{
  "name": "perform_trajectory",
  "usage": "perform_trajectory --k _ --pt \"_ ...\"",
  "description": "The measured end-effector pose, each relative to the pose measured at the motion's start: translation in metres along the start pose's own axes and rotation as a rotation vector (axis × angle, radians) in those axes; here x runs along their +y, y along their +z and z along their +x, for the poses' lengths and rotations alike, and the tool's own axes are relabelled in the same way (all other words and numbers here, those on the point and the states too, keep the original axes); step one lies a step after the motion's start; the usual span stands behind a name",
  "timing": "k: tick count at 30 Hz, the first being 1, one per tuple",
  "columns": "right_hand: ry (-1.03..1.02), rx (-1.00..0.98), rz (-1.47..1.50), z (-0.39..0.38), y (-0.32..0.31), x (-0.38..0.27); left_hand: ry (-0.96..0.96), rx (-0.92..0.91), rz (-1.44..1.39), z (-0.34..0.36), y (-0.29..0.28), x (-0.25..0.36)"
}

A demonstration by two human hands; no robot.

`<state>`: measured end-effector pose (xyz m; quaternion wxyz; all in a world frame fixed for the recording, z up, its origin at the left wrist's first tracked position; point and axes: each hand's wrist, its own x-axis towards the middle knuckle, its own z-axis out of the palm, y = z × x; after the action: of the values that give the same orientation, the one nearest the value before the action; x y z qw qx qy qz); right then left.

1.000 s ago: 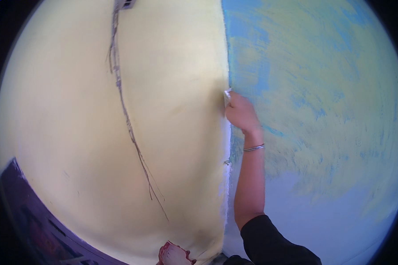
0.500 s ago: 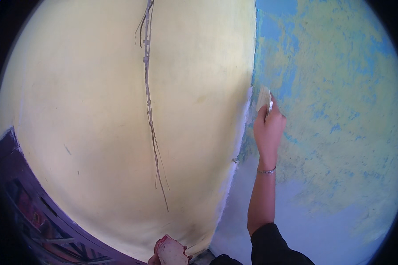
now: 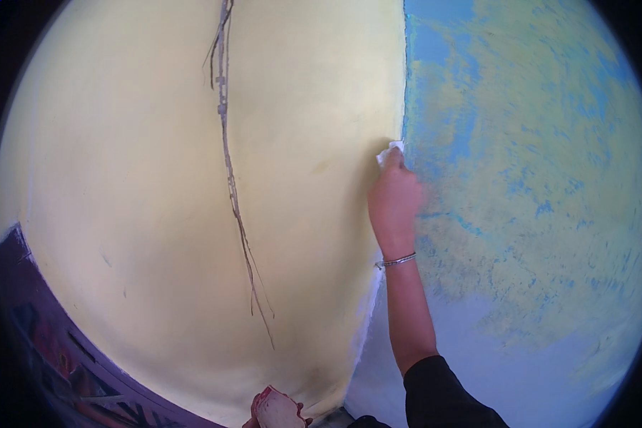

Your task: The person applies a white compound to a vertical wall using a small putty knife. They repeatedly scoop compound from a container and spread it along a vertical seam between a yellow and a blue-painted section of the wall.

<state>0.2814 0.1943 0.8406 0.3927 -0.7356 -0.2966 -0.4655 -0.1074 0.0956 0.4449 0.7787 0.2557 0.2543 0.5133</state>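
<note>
My right hand point(image 3: 395, 207) is raised to the corner where two walls meet, its fingers closed on a small flat whitish scraper point(image 3: 387, 154). The scraper's end rests at the cream wall point(image 3: 314, 235), just left of the corner line. A band of white filler point(image 3: 369, 314) runs down the corner below the wrist. At the bottom edge my left hand point(image 3: 254, 417) grips a red-rimmed piece with a pale, smeared face point(image 3: 278, 411); whether it is a tub or a board I cannot tell. Only some fingers of that hand show.
On the right stands a wall point(image 3: 542, 235) with patchy blue and yellow-green paint, greyer low down. A chased groove with thin cables point(image 3: 230, 171) runs down the cream wall. A purple frame with latticework point(image 3: 85, 349) curves along the lower left.
My right hand has moved left with the scraper, from the blue-green wall across the corner onto the cream wall's edge, and its wrist has turned. My left hand has barely shifted.
</note>
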Motion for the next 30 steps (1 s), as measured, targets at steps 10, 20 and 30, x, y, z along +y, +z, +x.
perform_trajectory --k 10,20,30 --pt "-0.056 -0.052 -0.167 -0.02 0.01 -0.004 -0.029 0.037 -0.061 0.008 0.007 0.0" --pt "0.097 -0.117 0.088 -0.03 -0.04 0.009 -0.066 0.037 -0.086 0.004 0.046 0.017" --pt "0.03 -0.038 0.139 -0.023 0.011 0.005 -0.016 0.026 -0.044 0.001 0.041 0.011"
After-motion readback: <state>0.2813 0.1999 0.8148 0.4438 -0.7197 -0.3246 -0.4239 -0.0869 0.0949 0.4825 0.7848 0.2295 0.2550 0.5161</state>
